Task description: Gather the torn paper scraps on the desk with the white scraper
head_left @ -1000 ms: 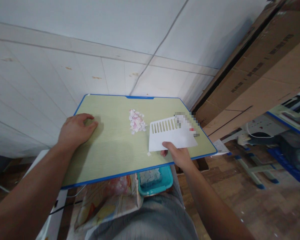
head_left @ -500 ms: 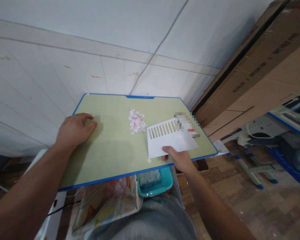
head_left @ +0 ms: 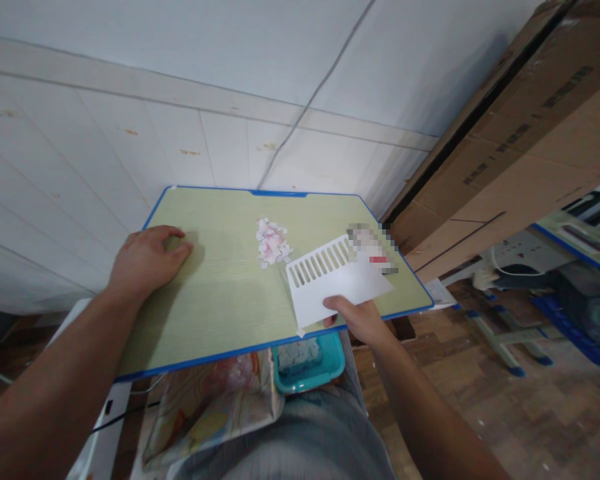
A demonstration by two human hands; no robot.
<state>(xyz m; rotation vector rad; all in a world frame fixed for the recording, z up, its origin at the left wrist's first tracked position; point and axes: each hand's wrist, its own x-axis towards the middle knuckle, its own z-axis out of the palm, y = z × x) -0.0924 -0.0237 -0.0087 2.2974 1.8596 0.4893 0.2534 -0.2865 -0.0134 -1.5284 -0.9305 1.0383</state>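
Left of obstructing paper scraps (head_left: 273, 245), tabletop (head_left: 220, 293) lies open.

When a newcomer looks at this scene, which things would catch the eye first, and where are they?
Probably the white slotted sheet, held by the right hand near the front edge of the blue-edged tabletop. Next would come the heap of pinkish-white paper scraps, near the tabletop's middle, left of the sheet. The turquoise basin also stands out, below the tabletop's front edge.
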